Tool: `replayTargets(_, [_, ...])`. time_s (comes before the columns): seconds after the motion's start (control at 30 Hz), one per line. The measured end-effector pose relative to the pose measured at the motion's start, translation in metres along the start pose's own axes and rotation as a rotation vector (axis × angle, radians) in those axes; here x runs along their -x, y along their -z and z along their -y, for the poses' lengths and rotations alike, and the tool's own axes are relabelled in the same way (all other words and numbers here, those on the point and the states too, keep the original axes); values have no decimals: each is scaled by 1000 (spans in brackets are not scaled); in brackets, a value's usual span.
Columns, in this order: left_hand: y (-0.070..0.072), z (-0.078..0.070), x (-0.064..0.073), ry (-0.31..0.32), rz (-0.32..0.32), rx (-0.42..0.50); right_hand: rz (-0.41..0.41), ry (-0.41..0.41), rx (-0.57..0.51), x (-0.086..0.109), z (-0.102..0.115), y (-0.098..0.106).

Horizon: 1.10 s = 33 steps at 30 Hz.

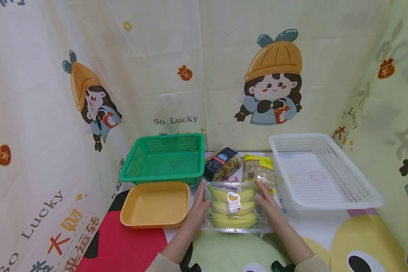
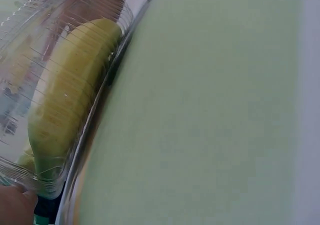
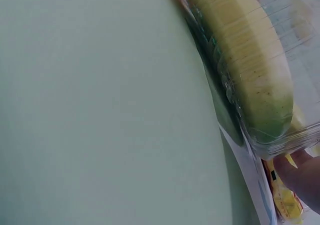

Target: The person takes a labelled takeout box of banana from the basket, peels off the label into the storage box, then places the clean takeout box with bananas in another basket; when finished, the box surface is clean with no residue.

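A clear plastic box of bananas (image 1: 234, 207) with a white label is held between both hands at the front middle of the table. My left hand (image 1: 199, 207) grips its left side, and my right hand (image 1: 269, 204) grips the right side with fingers at the edge. Three yellow bananas with greenish ends show through the lid. In the left wrist view, the box (image 2: 70, 95) is tilted, with part of the hand at its corner. The right wrist view has a thumb and fingers (image 3: 300, 177) curled at the box's end.
Behind the box lie a dark-blue-labelled pasta bag (image 1: 223, 164) and a yellow-topped bag (image 1: 258, 170) of pale food. A green basket (image 1: 163, 177) and a yellow-orange tray (image 1: 154, 223) stand at left, a white basket (image 1: 329, 206) at right. Printed curtains (image 1: 204, 94) enclose the table.
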<state>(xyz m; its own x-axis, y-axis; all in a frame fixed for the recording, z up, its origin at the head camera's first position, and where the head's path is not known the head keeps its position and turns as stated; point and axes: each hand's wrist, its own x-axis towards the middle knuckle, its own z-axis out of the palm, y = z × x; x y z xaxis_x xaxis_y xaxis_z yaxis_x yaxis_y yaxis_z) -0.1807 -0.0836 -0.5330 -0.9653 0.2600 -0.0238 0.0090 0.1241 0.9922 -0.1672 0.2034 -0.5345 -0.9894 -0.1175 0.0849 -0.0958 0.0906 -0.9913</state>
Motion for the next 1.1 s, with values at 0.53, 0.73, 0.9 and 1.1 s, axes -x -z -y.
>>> replayTargets(0.53, [4,16,-2,-90,-9,30,-38,20,96,-4,-1,-3])
replayTargets(0.73, [4,19,-1,-98,-8,46,-76,156,384,-3,13,7])
replayTargets(0.9, [5,20,0,-89,-21,23,-102,264,569,-2,36,17])
replayTargets(1.1, [5,20,-1,-76,-19,26,36,256,593,-5,60,8])
